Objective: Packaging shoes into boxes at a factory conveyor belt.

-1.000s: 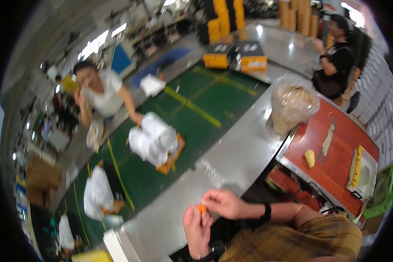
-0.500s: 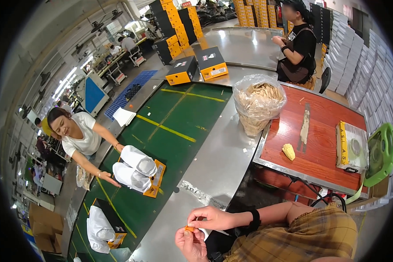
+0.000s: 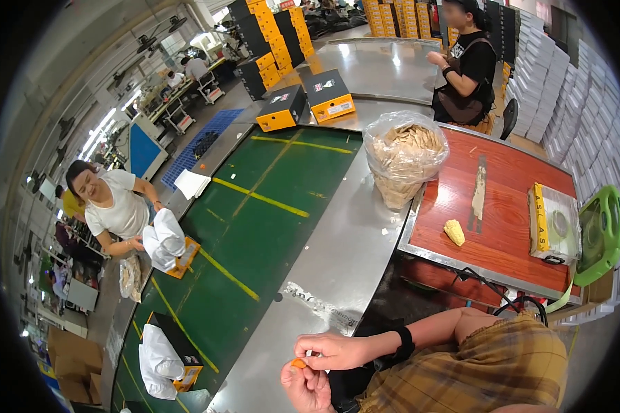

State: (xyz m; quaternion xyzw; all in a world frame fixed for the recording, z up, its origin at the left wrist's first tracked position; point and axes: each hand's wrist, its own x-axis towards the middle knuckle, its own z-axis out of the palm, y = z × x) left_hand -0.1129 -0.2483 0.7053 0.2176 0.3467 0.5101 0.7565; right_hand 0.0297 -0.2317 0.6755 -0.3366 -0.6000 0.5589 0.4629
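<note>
A small orange piece (image 3: 298,363), too small to name surely, sits between my hands above the near edge of the steel ledge. My left hand (image 3: 307,387) pinches it from below, thumb and fingers closed. My right hand (image 3: 335,351), with a black band at its wrist, reaches over with fingers bent together at the piece; what its fingertips grip is partly hidden. Across the green conveyor belt (image 3: 269,227), a co-worker holds a shoe box (image 3: 185,260) topped with white-paper-wrapped shoes (image 3: 164,241).
Another box with white wrapping (image 3: 157,361) lies on the near belt. A bag of brown paper pieces (image 3: 406,158) stands on the steel ledge (image 3: 331,258). The red table (image 3: 510,199) bears a half-eaten corn cob (image 3: 454,233) and a tape-sealed clear case (image 3: 553,224). A second person (image 3: 472,69) stands behind it.
The co-worker has drawn the box with wrapped shoes toward themselves, leftward to the belt's far edge. My hands stay at the orange piece, barely shifted.
</note>
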